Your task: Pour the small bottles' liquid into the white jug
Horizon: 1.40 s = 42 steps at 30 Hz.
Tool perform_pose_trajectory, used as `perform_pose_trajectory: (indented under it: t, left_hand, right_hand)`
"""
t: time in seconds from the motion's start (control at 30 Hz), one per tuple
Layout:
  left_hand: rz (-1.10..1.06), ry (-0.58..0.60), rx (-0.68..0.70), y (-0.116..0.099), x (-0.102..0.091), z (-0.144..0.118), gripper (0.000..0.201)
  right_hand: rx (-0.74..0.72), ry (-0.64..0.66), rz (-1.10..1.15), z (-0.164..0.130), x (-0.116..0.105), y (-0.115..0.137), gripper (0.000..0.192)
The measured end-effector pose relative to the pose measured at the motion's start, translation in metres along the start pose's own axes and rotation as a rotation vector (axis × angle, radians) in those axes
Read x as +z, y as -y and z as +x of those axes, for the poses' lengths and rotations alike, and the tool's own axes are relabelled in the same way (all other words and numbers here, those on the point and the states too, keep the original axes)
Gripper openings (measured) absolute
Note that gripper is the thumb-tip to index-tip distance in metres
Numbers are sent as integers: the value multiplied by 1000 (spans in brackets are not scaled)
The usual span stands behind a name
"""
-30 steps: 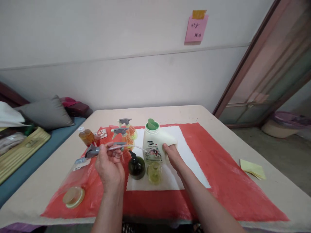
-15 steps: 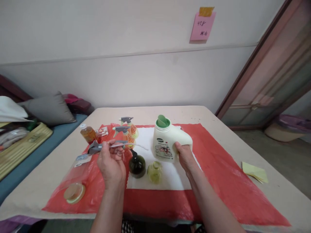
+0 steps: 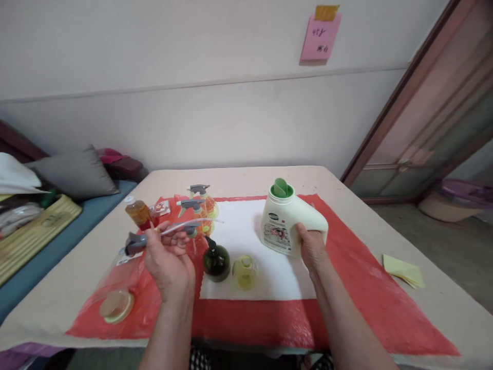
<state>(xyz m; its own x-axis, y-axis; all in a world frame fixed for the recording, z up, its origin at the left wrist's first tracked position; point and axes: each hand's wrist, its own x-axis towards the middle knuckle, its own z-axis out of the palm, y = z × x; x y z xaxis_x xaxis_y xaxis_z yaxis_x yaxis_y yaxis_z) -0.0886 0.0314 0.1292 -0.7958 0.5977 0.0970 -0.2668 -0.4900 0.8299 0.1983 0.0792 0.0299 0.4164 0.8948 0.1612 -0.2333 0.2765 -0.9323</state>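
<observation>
My left hand (image 3: 171, 264) is closed around a grey trigger spray head (image 3: 134, 244), whose clear dip tube (image 3: 192, 221) points right over the sheet. My right hand (image 3: 311, 245) grips the handle of a pale cream jug (image 3: 283, 218), slightly tilted, with a green spout in its open mouth. Whether the jug's base touches the sheet, I cannot tell. Between my hands stand an open yellow-green translucent bottle (image 3: 245, 273) and, left of it, a dark green pump bottle (image 3: 216, 264). Spray bottles (image 3: 210, 206) with orange liquid stand behind my left hand.
A white sheet (image 3: 269, 282) lies on red plastic (image 3: 358, 293) over the table. An amber bottle (image 3: 139, 211) with a white cap stands at left, and a round lidded tub (image 3: 116, 307) sits nearer me. Yellow paper (image 3: 402, 270) lies at right. A wall closes off the far side.
My right hand has moved the jug to the right, away from the yellow-green bottle. My left hand has shifted slightly left with the spray head, and the tube now slants upward to the right.
</observation>
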Motion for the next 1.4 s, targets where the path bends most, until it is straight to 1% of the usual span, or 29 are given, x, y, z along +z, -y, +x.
perform_pose_trajectory:
  t: [0.17, 0.33, 0.43, 0.5, 0.63, 0.73, 0.87, 1.03, 1.17, 1.3, 1.4]
  left_hand:
    - [7, -21, 66, -4, -1, 2, 39]
    - [-13, -24, 37, -3, 0, 2, 38]
    - [-9, 5, 9, -2, -1, -1, 40]
    - [-12, 33, -4, -1, -1, -3, 39]
    - [-35, 59, -16, 0, -1, -5, 36]
    - [-41, 75, -31, 0, -1, -4, 35]
    - [-49, 103, -38, 0, -2, -4, 34]
    - [-46, 135, -33, -1, -4, -6, 32]
    - [-42, 168, -56, 0, -4, -9, 30]
    - [-33, 175, -73, 0, -4, -11, 29]
    - [-19, 179, -83, 0, -4, -11, 28]
  right_hand:
    - [22, 25, -20, -5, -4, 10, 108]
    - [34, 83, -162, -14, -13, 35, 112]
    - [15, 103, -270, -19, -20, 50, 113]
    - [-5, 96, -331, -22, -26, 56, 115]
    - [-10, 94, -407, -21, -38, 59, 120]
    - [-10, 149, -484, -19, -46, 64, 125]
    - [-18, 247, -675, -22, -54, 77, 126]
    - [-86, 341, -862, -29, -61, 86, 120]
    - [-118, 430, -945, -33, -61, 94, 112]
    - [-137, 458, -1010, -35, -62, 99, 111]
    - [-129, 461, -1023, -34, -65, 97, 112]
